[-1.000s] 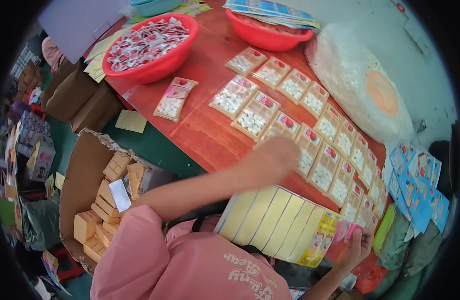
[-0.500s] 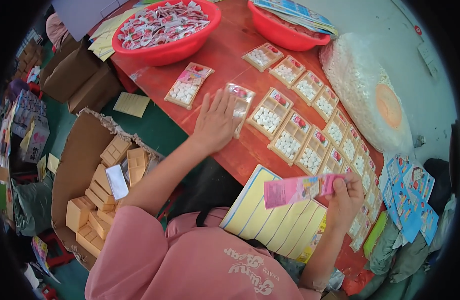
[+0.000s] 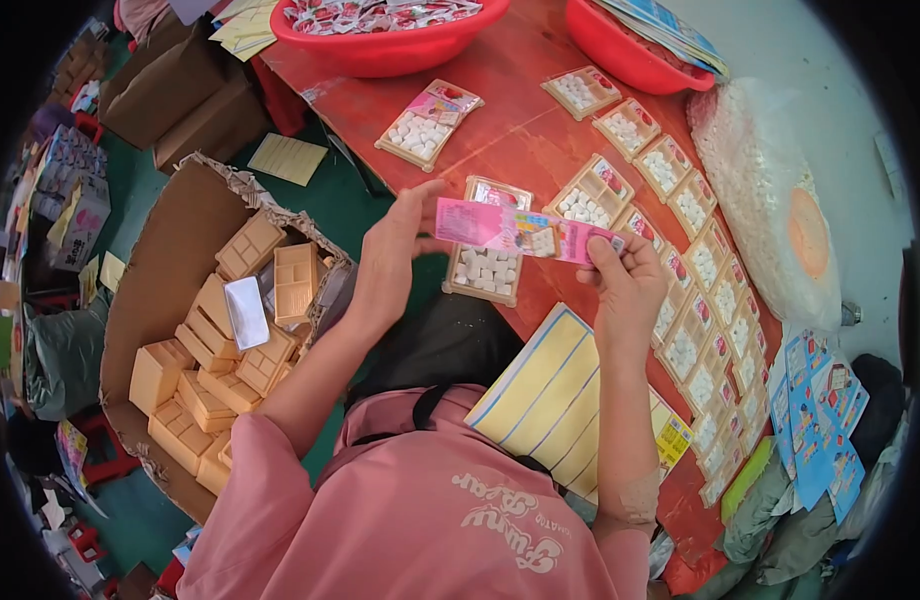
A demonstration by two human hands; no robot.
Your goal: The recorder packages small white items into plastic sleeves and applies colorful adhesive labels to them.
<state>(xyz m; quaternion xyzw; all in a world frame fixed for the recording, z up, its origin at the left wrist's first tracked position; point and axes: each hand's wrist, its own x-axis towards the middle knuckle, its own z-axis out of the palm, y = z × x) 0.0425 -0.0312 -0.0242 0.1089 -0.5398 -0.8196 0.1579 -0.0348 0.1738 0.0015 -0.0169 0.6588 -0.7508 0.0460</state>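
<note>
A long pink printed paper strip (image 3: 500, 228) is stretched out level in front of me. My right hand (image 3: 625, 280) pinches its right end between thumb and fingers. Beside the strip's left end is my left hand (image 3: 392, 255), fingers extended and apart; whether a fingertip touches the paper is unclear. Beneath the strip lies a small tan compartment tray (image 3: 485, 290) with white pieces at its near end and a shiny packet at its far end. The strip hides the tray's middle. Farther off, another tray (image 3: 417, 135) has a pink strip over part of it.
Rows of filled trays (image 3: 585, 205) cover the table's right side. Two red basins (image 3: 390, 55) stand at the back, beside a large clear bag of white pieces (image 3: 755, 180). A torn carton (image 3: 145, 310) of tan trays is at my left. Striped yellow card sheets (image 3: 545, 395) rest by my lap.
My right hand has brought the pink strip up and left, over the tray. My left hand has come off the tray to the strip's left end. The view has shifted.
</note>
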